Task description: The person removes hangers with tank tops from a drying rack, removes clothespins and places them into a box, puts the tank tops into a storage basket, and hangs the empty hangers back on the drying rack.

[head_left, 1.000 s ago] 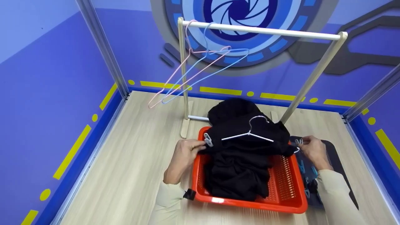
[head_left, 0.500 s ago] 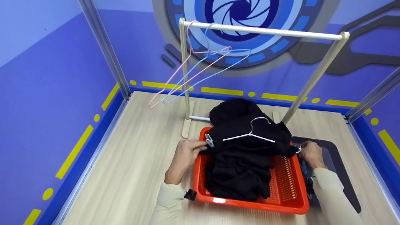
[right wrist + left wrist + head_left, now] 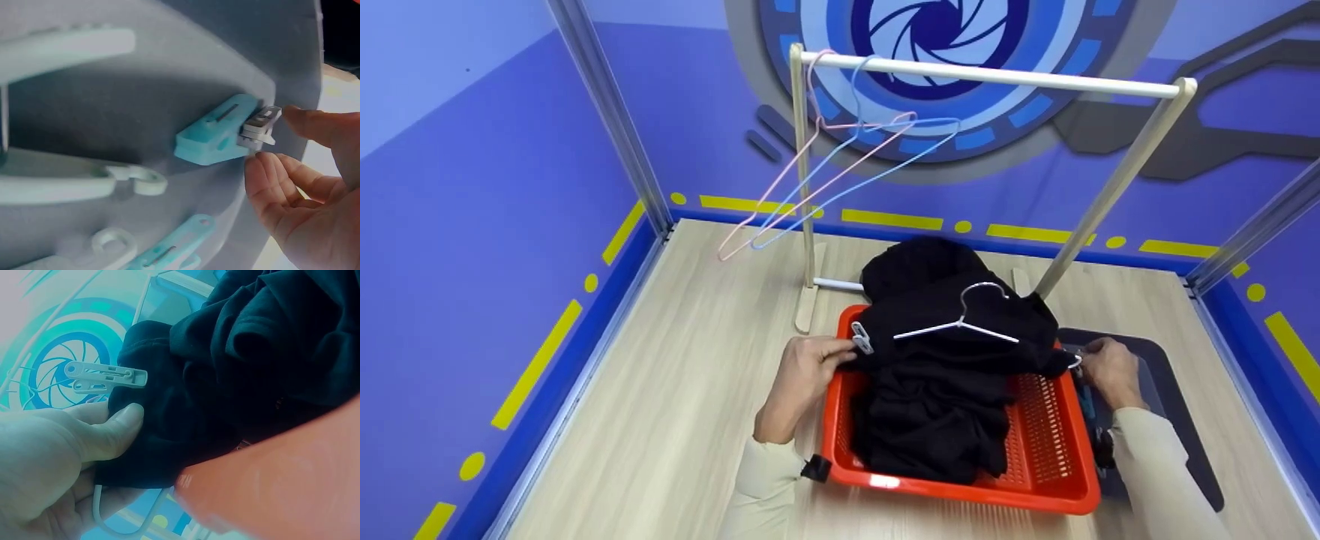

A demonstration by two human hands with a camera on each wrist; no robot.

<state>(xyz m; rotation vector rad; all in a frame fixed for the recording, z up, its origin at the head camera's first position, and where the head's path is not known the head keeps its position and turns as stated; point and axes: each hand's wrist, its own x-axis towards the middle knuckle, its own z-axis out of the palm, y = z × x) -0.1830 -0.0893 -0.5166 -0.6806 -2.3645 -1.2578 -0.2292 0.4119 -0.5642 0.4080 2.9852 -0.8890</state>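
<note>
A black garment [image 3: 960,300] lies draped over the back of a red basket [image 3: 840,420], with a white hanger [image 3: 960,324] on it. My left hand [image 3: 804,371] pinches the garment's left edge between thumb and fingers, right beside a white clothespin [image 3: 104,377] clipped there. Below that edge, a looped hanger end [image 3: 121,526] sticks out in the left wrist view. My right hand [image 3: 1112,371] is at the garment's right end, beside the other white hanger end [image 3: 1075,361]. Thumb and fingertips pinch a small white clothespin [image 3: 261,126] in the right wrist view.
Under my right hand lies a dark grey tray [image 3: 1181,427] with loose clothespins, including a teal one [image 3: 211,135]. Behind the basket stands a rack [image 3: 990,73] bearing a pink hanger [image 3: 772,187] and a blue hanger [image 3: 900,160]. Another black cloth [image 3: 937,427] fills the basket.
My right hand has turned and drawn in slightly; the white clothespin that showed at its fingertips in the head view is now mostly hidden there. The left hand keeps its grip.
</note>
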